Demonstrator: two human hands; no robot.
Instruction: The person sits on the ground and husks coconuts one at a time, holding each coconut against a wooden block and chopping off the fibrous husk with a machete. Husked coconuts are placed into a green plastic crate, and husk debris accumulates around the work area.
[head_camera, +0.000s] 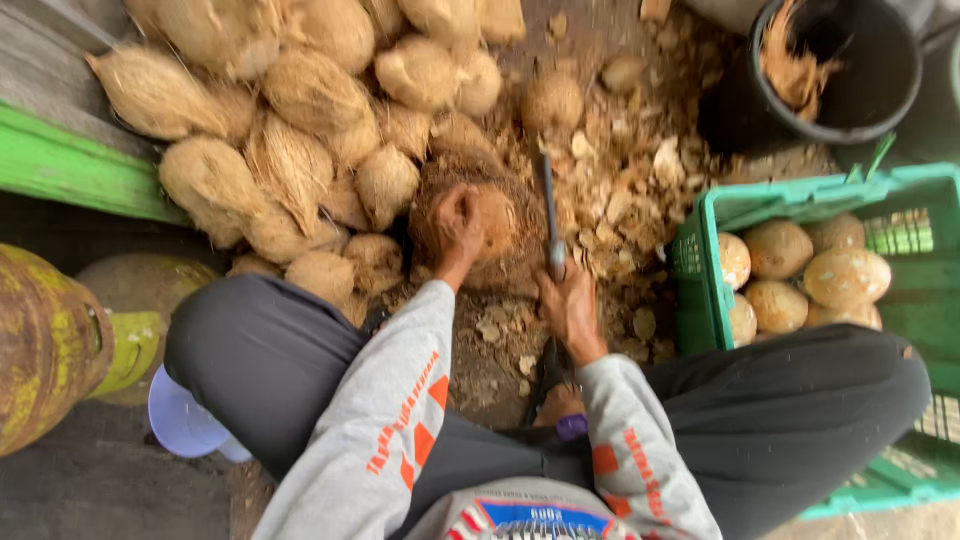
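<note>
A round, fibrous brown coconut (492, 222) is being held down on the ground (500, 370) by the left hand (457, 222), whose fingers are being curled over its hairy top. Just beside it, a long, narrow metal blade (549, 205) is being gripped by the right hand (568, 305), which is closed around the handle, the blade being pointed away from the person with its edge close to the coconut's right side; whether the two are touching cannot be told. Around the coconut the ground is being covered by a loose layer of pale, flaky shell chips and dry husk scraps (620, 190).

Towards the far left, a heap of unpeeled coconuts (300, 130), shaggy with straw-coloured fibre, is being piled against a green painted plank (70, 165). To the right, smooth, pale, rounded peeled coconuts (800, 265) are being kept in a green plastic crate (700, 290) with latticed walls. Beyond the crate, stringy husk is being held in a round black bucket (880, 90). At the near left a rusty, yellow-green metal cylinder (45, 340) is lying on its side next to a pale lilac plastic bowl (180, 420). The person's grey knitted sleeves (400, 400) with orange lettering and dark trousers (790, 420) are being seen at the near edge.
</note>
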